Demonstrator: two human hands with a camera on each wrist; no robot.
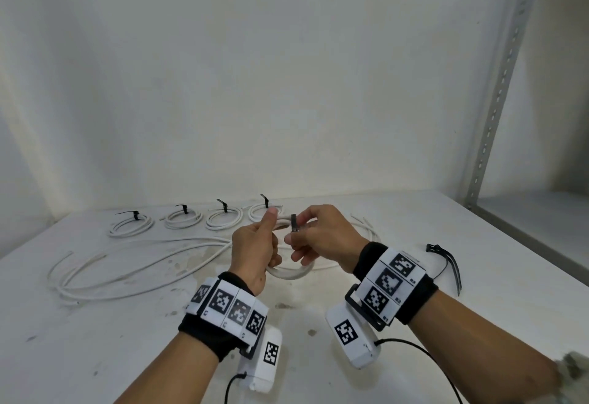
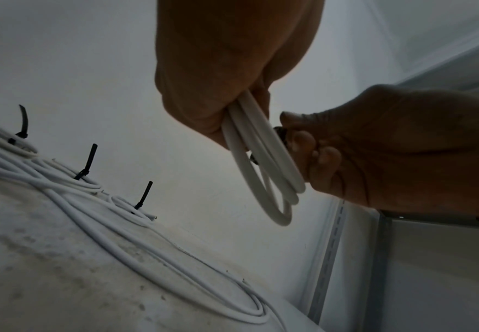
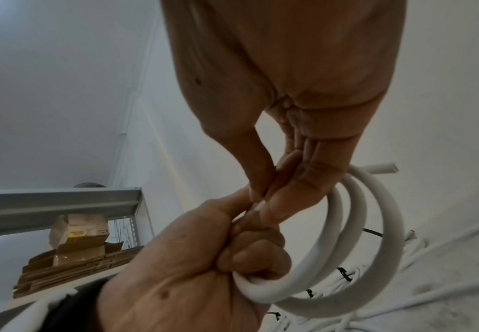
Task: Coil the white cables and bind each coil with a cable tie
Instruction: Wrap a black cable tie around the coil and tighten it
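On the far left of the stained white tabletop [image 1: 134, 333] lie loose lengths of white round cable [image 1: 127, 263], sprawled in long open loops. Behind them, along the wall, sits a row of four small finished coils of white cable [image 1: 188, 218], each cinched with a black plastic tie whose tail sticks up.

My left hand [image 1: 255, 250] is raised above the table, fingers curled tight round one side of the small coil of white cable [image 1: 291, 273] I am working on; my thumb stands up along its top. From my left wrist the coil's turns [image 2: 264, 166] hang down out of my fist, clear of the table.

My right hand [image 1: 322, 238] meets it just beside, thumb and forefinger pinching a short black cable tie [image 1: 294, 223] at the top of the coil. From my right wrist the pinch is plain, fingertips [image 3: 272, 202] pressed together against the cable, though the tie itself is nearly hidden there, so I cannot tell whether it is already threaded through its head.

Further right on the table, well apart from my hands, lies a small bundle of spare black cable ties [image 1: 446, 260]. At the right edge stands a grey perforated metal shelf upright [image 1: 497, 100].
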